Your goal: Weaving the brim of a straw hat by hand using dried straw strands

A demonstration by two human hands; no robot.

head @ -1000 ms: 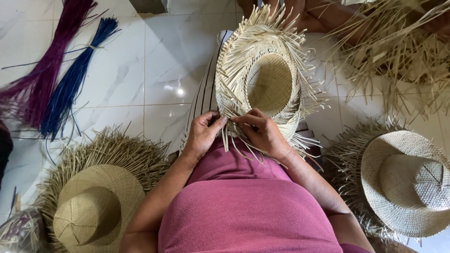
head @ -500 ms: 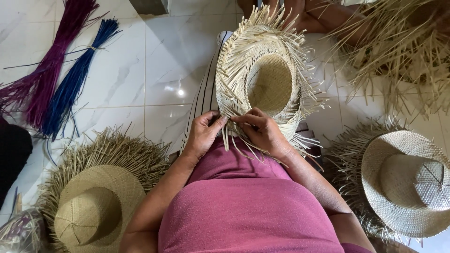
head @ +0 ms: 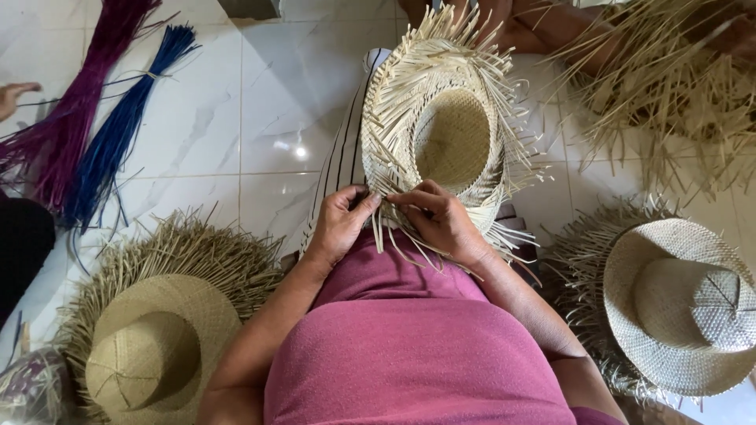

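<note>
Both hands work the near brim of the unfinished straw hat (head: 453, 138), which rests on the person's lap, crown hollow upward: left hand (head: 339, 224) fingers pinched on loose strands, right hand (head: 441, 220) fingers closed on the adjoining straws. Step judged as brim weaving, mid-course; the next move calls for crossing one strand tightly under its neighbour. Finished hats (head: 157, 354) (head: 685, 303) lie on the tiled floor (head: 260, 118) at either side
</note>
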